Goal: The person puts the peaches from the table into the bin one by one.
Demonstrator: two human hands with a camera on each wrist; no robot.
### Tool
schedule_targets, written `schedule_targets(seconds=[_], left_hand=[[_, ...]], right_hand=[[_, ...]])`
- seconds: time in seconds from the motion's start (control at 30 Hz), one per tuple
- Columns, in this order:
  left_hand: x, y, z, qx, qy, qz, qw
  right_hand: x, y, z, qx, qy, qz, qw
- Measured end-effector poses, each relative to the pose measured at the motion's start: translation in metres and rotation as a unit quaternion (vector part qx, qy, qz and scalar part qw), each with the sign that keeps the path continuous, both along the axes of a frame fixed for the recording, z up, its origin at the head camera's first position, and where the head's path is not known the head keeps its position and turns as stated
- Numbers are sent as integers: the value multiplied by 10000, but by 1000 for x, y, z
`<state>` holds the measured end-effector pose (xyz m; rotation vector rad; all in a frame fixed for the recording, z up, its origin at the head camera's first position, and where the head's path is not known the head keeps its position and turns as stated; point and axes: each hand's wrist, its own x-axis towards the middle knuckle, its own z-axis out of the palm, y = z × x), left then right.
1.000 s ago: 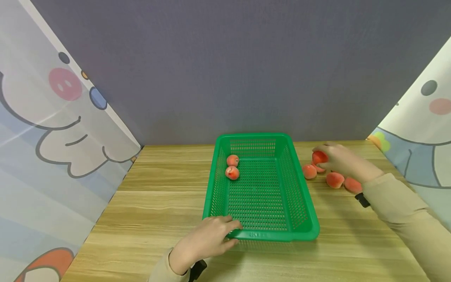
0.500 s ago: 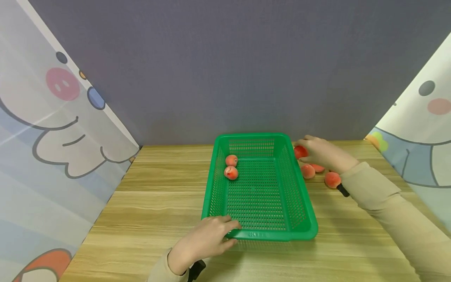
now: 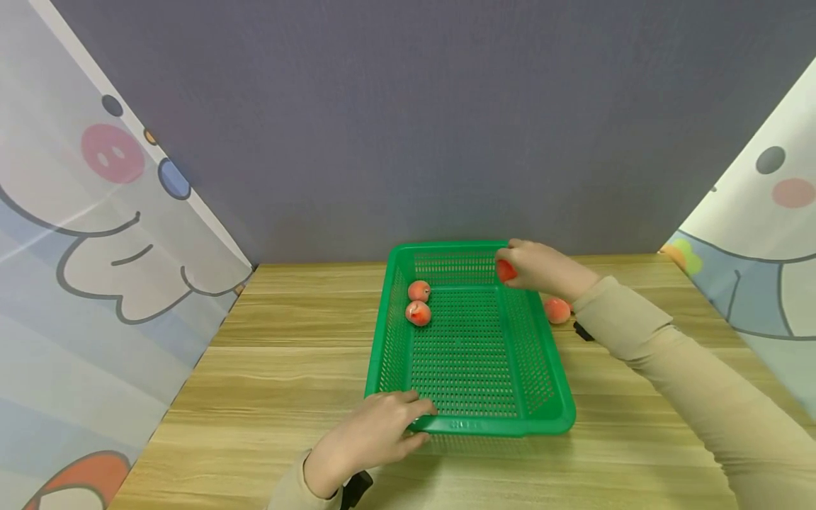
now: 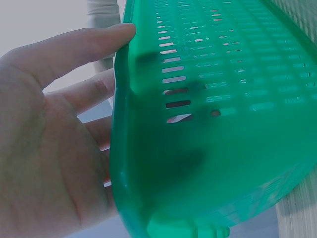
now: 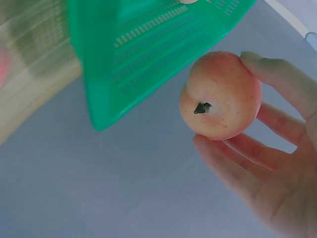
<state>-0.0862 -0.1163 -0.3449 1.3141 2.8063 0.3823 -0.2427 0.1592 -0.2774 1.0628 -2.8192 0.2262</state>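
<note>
A green plastic basket (image 3: 491,426) with slotted walls stands on the wooden table. My left hand (image 3: 372,432) grips its near rim toward the left corner. In the left wrist view, the thumb and fingers of that hand (image 4: 54,129) lie on either side of the basket wall (image 4: 163,173). Over the basket's far right corner, my right hand (image 3: 538,268) holds a peach (image 3: 506,270). The right wrist view shows this peach (image 5: 223,96), with a short dark stem, pinched between thumb and fingers. Two more peaches (image 3: 418,312) rest inside the basket along its left wall.
Another peach (image 3: 557,310) lies on the table (image 3: 293,354) just right of the basket, partly behind the right forearm. A grey partition (image 3: 408,127) rises at the back. Cartoon-printed panels (image 3: 95,248) flank both sides.
My right hand has carried its peach leftward from the group on the table to above the basket's far right corner. The left hand stays on the rim.
</note>
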Motion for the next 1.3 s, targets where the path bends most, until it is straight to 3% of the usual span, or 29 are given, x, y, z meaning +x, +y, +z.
schedule_targets(seconds=[0.23, 0.47, 0.5, 0.7, 0.73, 1.3], left_hand=[[0, 0, 0, 37, -4, -21, 10000], [0, 0, 0, 38, -24, -20, 10000], [0, 0, 0, 41, -33, -17, 10000], [0, 0, 0, 73, -55, -24, 10000], [0, -1, 0, 83, -59, -29, 9999], [0, -1, 0, 66, -214, 41, 9997]], right_hand=[[-3, -23, 1, -3, 31, 145, 9999], [-6, -40, -4, -154, 121, 426, 9989], [-12, -40, -11, -209, 162, 536, 9982], [-11, -54, -11, -116, -190, 469, 9987], [-4, -58, -5, -62, -294, 376, 9988], [-1, -87, -15, -18, -552, 494, 9972]])
